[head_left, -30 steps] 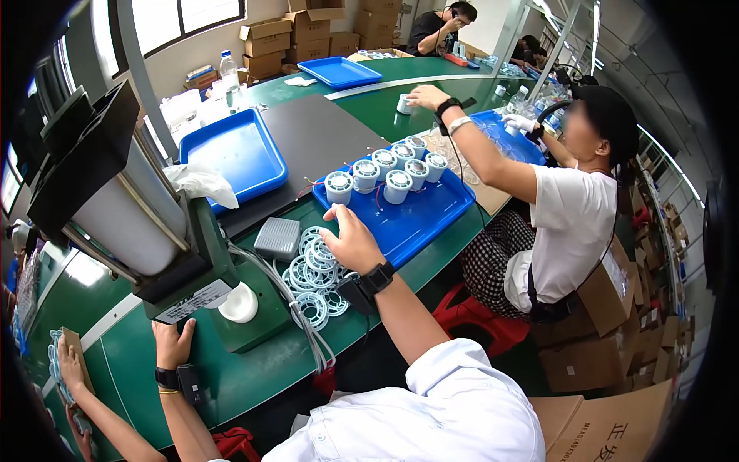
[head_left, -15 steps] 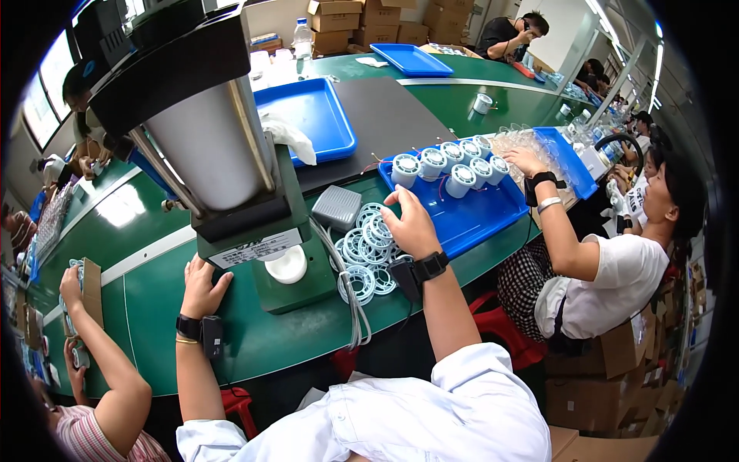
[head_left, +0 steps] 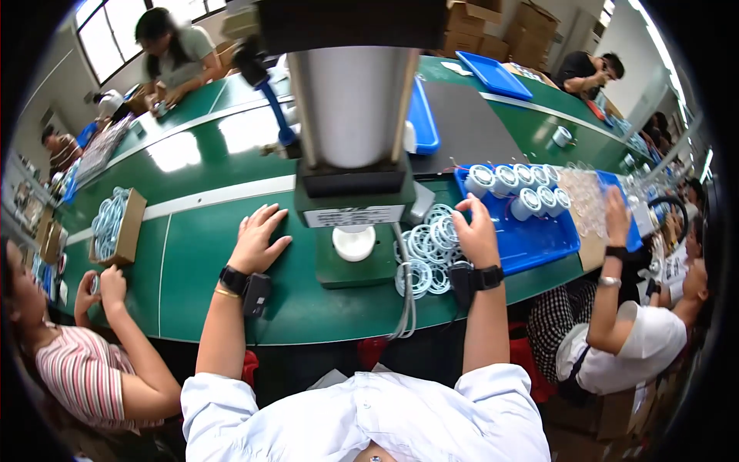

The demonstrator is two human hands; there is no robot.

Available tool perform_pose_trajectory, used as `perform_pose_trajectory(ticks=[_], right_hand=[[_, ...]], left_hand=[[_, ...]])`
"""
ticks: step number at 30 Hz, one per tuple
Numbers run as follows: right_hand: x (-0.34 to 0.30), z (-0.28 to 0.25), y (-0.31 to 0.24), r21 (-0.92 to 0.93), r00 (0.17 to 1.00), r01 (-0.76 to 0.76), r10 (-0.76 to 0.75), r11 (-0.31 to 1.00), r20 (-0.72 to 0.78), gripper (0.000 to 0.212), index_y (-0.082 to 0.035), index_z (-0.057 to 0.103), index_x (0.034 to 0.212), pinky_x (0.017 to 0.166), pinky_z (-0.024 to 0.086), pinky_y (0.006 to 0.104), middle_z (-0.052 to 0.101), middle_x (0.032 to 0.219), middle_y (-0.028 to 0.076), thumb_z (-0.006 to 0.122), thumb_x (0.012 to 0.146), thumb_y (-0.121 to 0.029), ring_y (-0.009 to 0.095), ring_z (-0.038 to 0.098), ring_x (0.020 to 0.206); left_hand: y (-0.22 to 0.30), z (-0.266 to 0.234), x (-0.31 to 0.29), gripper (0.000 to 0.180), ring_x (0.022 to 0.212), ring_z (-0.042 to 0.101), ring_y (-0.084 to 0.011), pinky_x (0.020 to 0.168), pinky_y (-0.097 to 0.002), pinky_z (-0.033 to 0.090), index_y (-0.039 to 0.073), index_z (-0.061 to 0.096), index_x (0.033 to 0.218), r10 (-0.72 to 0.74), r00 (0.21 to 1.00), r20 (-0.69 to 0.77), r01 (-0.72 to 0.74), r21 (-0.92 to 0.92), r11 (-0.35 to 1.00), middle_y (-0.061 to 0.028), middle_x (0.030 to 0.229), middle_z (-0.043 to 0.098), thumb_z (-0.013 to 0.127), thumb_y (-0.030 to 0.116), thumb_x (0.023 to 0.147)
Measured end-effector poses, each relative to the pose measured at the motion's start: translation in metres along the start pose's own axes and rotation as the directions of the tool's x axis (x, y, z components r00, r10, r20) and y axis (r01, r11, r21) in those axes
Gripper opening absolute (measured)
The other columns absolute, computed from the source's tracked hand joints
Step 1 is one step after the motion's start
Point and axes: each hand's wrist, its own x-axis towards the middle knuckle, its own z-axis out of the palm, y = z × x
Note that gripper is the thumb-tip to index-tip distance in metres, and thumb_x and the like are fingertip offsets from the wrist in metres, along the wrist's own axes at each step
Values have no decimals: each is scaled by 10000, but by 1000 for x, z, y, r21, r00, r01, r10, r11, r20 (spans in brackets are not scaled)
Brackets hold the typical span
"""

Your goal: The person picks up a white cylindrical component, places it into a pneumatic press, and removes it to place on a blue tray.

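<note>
My left hand (head_left: pixel 259 240) lies spread on the green table (head_left: pixel 202 266), left of a bench press (head_left: pixel 356 108) with a pale cylinder. A round white cup-like piece (head_left: pixel 354 243) sits on the press's green base (head_left: pixel 331 271). My right hand (head_left: pixel 479 237) is over the right side of a heap of light-blue slotted plastic rings (head_left: pixel 419 245), by the left edge of a blue tray (head_left: pixel 543 250). Its thumb and forefinger are apart, and I see nothing between them; the other fingers are partly hidden. Several white cylindrical motor-like parts with thin wires (head_left: pixel 527 204) stand in that tray.
Grey cables (head_left: pixel 406 296) hang over the front edge beside the rings. A grey pedal-like box (head_left: pixel 422 202) is behind them. Co-workers sit on both sides; the right one's hand (head_left: pixel 617 219) is near clear plastic pieces (head_left: pixel 585 202). A cardboard box (head_left: pixel 129 231) of blue rings stands left.
My view has swung to the left, so the press now stands mid-picture. My hands stay on either side of it. The right co-worker's hand has lifted off the clear pieces.
</note>
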Motion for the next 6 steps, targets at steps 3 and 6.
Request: perform_pose_trajectory(ticks=[3, 6], right_hand=[[1, -4, -5, 36, 999, -19, 17, 999, 43, 191, -3, 553, 938, 1006, 358, 420, 544, 1209, 253, 602, 823, -148, 363, 466, 1216], [5, 4, -2, 30, 998, -37, 35, 999, 59, 187, -6, 561, 960, 1021, 346, 434, 539, 1259, 207, 602, 819, -123, 381, 452, 1229]], left_hand=[[5, -3, -1, 565, 1330, 314, -314, 1085, -522, 199, 128, 454, 1326, -42, 999, -8, 42, 21, 999, -121, 1397, 402, 611, 352, 832], [-2, -3, -6, 573, 1336, 307, -312, 1089, -521, 192, 133, 442, 1338, -17, 1000, 1, 17, 26, 1000, -116, 1410, 387, 599, 376, 844]])
